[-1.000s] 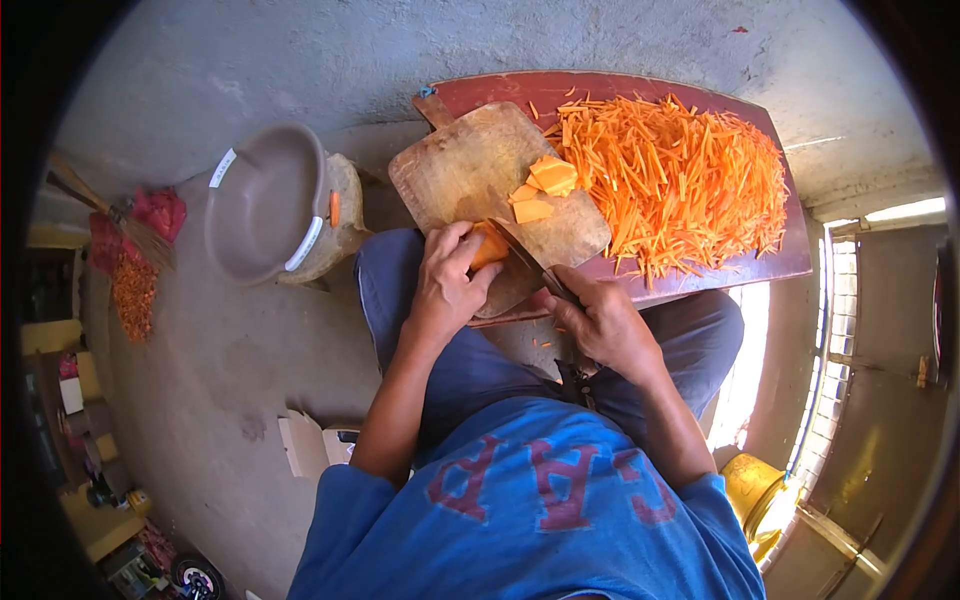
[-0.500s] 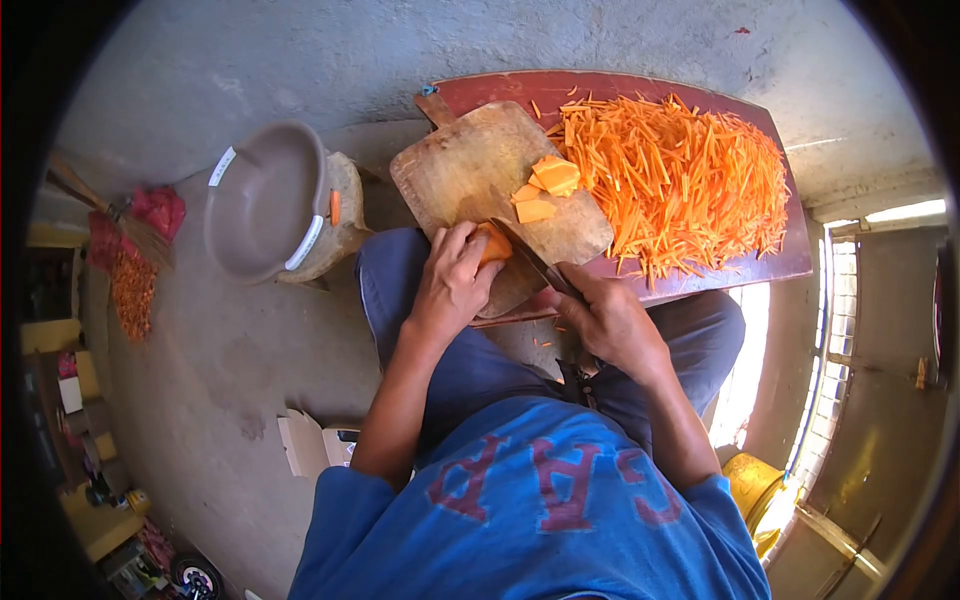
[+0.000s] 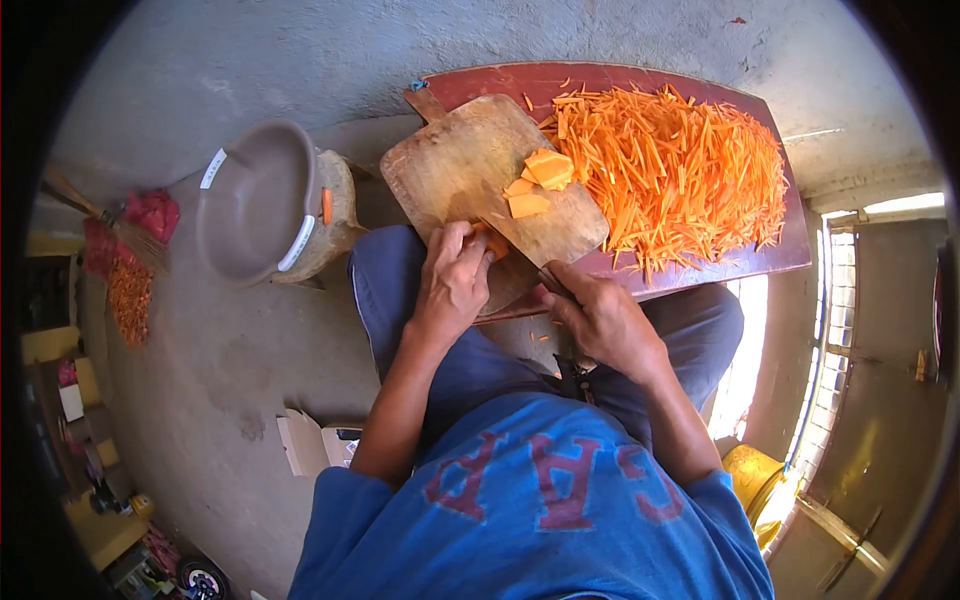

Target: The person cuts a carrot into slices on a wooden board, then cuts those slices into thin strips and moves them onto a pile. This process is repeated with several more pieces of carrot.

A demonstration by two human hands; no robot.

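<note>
Left hand (image 3: 452,285): curling its fingers in a narrow grip over an orange chunk (image 3: 494,241), which is resting on the near part of a worn wooden board (image 3: 470,165) and is partly hiding beneath the fingers. Right hand (image 3: 612,325): closing tightly around the handle of a knife (image 3: 526,256), whose blade is slanting across the board just beside the chunk; whether the edge is touching it, I cannot tell from where I am standing. On the same board, beyond the blade: a small group of flat orange slices (image 3: 540,180), some overlapping. Under the board: a red table (image 3: 487,82), also bearing, to the right, a broad heap of orange strips (image 3: 670,180), with a few loose strips lying apart from it. To the left: a grey-brown basin (image 3: 250,205), tilting against a rough stand (image 3: 340,215), with one short orange piece (image 3: 327,206) showing at its rim. Farther left, on the floor: a broom (image 3: 140,243), leaning beside a red bag (image 3: 150,212), and a pile of orange scraps (image 3: 130,300) spreading below. Nearer the person: an open cardboard box (image 3: 303,442) lying at left, and a yellow bucket (image 3: 752,482) standing at right.
</note>
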